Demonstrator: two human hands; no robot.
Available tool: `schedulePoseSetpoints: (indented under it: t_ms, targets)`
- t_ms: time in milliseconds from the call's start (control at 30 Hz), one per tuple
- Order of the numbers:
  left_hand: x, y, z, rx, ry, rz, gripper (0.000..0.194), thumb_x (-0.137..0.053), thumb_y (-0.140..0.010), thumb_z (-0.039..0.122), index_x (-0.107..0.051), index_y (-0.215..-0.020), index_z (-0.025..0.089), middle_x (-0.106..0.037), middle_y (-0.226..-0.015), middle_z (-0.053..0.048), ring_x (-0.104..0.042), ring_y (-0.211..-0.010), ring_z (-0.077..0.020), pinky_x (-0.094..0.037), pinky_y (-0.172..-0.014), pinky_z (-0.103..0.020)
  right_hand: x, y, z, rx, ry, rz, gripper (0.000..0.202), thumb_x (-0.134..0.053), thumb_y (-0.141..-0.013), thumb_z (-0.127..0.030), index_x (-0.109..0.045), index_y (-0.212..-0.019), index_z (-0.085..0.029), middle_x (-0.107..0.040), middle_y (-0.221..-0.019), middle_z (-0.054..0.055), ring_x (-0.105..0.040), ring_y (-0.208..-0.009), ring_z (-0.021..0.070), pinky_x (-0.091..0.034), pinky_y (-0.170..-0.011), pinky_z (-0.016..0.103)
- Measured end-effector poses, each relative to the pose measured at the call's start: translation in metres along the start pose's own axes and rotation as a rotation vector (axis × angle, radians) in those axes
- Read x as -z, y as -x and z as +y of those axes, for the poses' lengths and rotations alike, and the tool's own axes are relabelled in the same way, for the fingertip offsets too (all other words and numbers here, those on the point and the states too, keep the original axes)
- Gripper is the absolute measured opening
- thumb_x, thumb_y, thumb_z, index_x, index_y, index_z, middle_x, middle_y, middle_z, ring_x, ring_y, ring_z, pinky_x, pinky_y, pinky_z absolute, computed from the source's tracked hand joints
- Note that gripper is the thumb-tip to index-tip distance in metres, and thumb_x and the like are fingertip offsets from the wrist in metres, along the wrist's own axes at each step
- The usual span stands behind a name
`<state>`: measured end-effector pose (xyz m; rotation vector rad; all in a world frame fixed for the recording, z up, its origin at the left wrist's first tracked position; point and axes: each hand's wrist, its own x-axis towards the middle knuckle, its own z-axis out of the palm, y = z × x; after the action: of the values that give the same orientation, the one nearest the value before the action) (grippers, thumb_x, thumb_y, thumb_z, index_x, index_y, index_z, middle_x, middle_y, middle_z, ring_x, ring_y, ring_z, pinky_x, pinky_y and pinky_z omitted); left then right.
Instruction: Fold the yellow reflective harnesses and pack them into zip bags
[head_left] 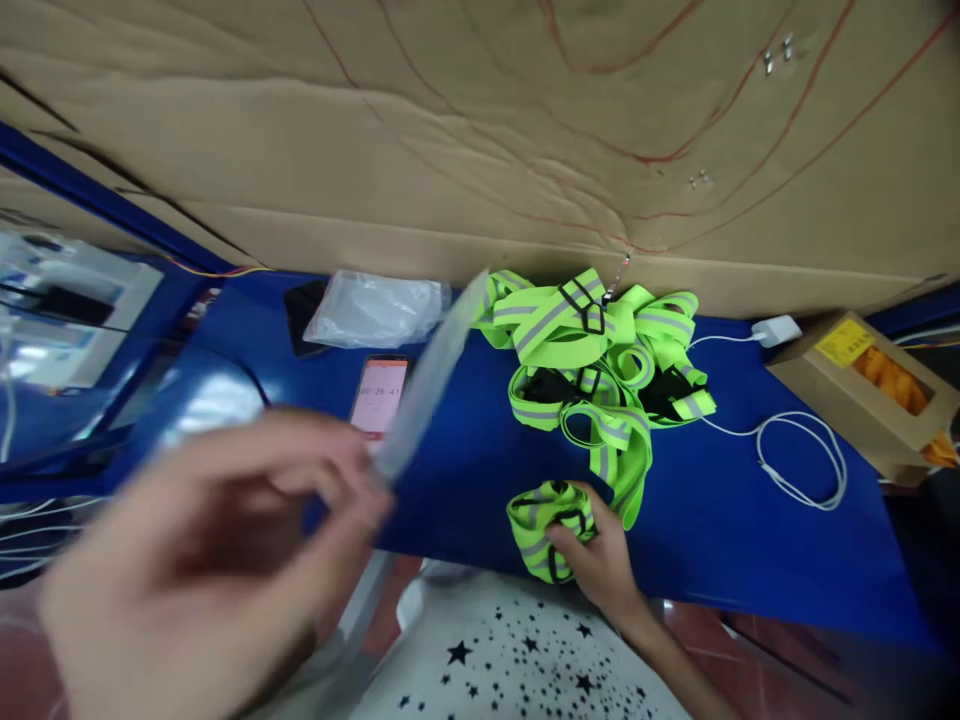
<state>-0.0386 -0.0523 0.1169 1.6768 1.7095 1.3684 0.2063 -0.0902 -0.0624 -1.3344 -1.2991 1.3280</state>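
— Left hand (195, 600), blurred, pinched nearly closed on a thin strip of clear plastic (433, 380). Right hand (601, 560) curled around a rolled green strap bundle (538, 530), thumb in front, at the near edge of the blue table (465, 470). Lifted or resting: impossible to tell.

— Room to move?

— Blocked at the back by a cardboard panel (480, 170); on the table, open stretches either side of the loose strap pile (551, 335), with a carton (847, 400) at far right.

— And handling?

— Probably light, soft and springy for the bundle: best gripped round the middle, against unrolling. Likely flimsy and slippery for the plastic: best held by an edge. Smallest obstacle: phone (380, 390), flat just beyond the left hand.
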Motion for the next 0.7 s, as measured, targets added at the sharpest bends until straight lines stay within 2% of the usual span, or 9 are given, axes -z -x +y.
schedulePoseSetpoints:
  t_ms: [100,167,200,267,300,367,500,633,700]
  targets:
    - [-0.018,0.018,0.013,-0.120,0.249,-0.792,0.050,-0.073,-0.087,0.010,-0.067,-0.127,0.038,-0.075,-0.099,0.003,-0.073,-0.077,-0.0129,-0.065,-0.062,-0.020,0.013,-0.001,-0.012,-0.056,0.030,0.127,0.026,-0.077,-0.083,-0.035,-0.074,-0.104,-0.019,-0.081,-0.089,0.002,-0.077,-0.078,0.0184,-0.062,-0.071,0.024]
    - [-0.029,0.020,0.005,-0.290,0.233,-1.144,0.056,-0.064,-0.094,0.010,-0.057,-0.142,0.039,-0.075,-0.122,0.002,-0.075,-0.101,-0.0110,-0.065,-0.088,-0.018,0.024,0.002,-0.018,-0.091,0.054,0.202,0.024,-0.076,-0.084,-0.037,-0.074,-0.099,-0.019,-0.080,-0.086,0.003,-0.075,-0.075,0.0188,-0.062,-0.069,0.025]
    - [-0.034,0.020,-0.003,-0.393,0.150,-1.203,0.059,-0.061,-0.096,0.009,-0.055,-0.146,0.039,-0.071,-0.135,0.001,-0.071,-0.118,-0.0131,-0.061,-0.104,-0.023,0.029,0.004,-0.019,-0.101,0.060,0.224,0.023,-0.075,-0.085,-0.038,-0.074,-0.098,-0.019,-0.080,-0.085,0.002,-0.075,-0.074,0.0186,-0.061,-0.068,0.025]
    - [-0.042,0.019,-0.024,-0.563,-0.084,-1.193,0.070,-0.058,-0.094,0.005,-0.047,-0.154,0.038,-0.054,-0.158,-0.002,-0.051,-0.147,-0.0228,-0.045,-0.125,-0.046,0.040,0.010,-0.019,-0.107,0.069,0.243,0.023,-0.074,-0.086,-0.040,-0.074,-0.096,-0.019,-0.079,-0.083,0.003,-0.073,-0.072,0.0184,-0.060,-0.066,0.025]
    - [-0.045,0.019,-0.035,-0.586,-0.187,-1.176,0.080,-0.058,-0.090,0.001,-0.040,-0.159,0.036,-0.043,-0.166,-0.005,-0.040,-0.155,-0.0291,-0.036,-0.128,-0.060,0.044,0.013,-0.018,-0.112,0.078,0.249,0.023,-0.074,-0.086,-0.041,-0.074,-0.096,-0.019,-0.079,-0.084,0.003,-0.073,-0.072,0.0186,-0.060,-0.067,0.025]
    - [-0.055,0.021,-0.056,-0.651,-0.381,-1.170,0.103,-0.063,-0.080,-0.003,-0.024,-0.166,0.036,-0.024,-0.173,-0.009,-0.027,-0.160,-0.0352,-0.028,-0.125,-0.075,0.053,0.016,-0.014,-0.134,0.104,0.278,0.026,-0.074,-0.087,-0.043,-0.074,-0.097,-0.019,-0.079,-0.086,0.004,-0.074,-0.075,0.0196,-0.060,-0.069,0.027]
    - [-0.082,0.031,-0.080,-0.783,-0.459,-1.250,0.118,-0.086,-0.070,0.011,-0.023,-0.166,0.036,-0.018,-0.175,-0.011,-0.021,-0.161,-0.0354,-0.020,-0.127,-0.074,0.065,0.018,-0.009,-0.171,0.173,0.364,0.031,-0.074,-0.088,-0.047,-0.073,-0.103,-0.019,-0.079,-0.090,0.004,-0.072,-0.079,0.0198,-0.059,-0.069,0.028]
    - [-0.104,0.032,-0.088,-0.838,-0.409,-1.285,0.113,-0.090,-0.075,0.036,-0.023,-0.166,0.034,-0.030,-0.172,-0.015,-0.030,-0.159,-0.0337,-0.014,-0.130,-0.068,0.072,0.018,-0.012,-0.166,0.166,0.360,0.031,-0.071,-0.090,-0.048,-0.071,-0.102,-0.020,-0.078,-0.092,0.004,-0.072,-0.082,0.0188,-0.058,-0.071,0.027]
    - [-0.108,0.029,-0.089,-0.807,-0.414,-1.243,0.106,-0.084,-0.083,0.043,-0.021,-0.167,0.030,-0.039,-0.167,-0.020,-0.039,-0.155,-0.0354,-0.014,-0.130,-0.068,0.073,0.019,-0.014,-0.181,0.173,0.333,0.032,-0.071,-0.091,-0.050,-0.068,-0.104,-0.020,-0.076,-0.091,0.003,-0.071,-0.080,0.0176,-0.057,-0.069,0.026]
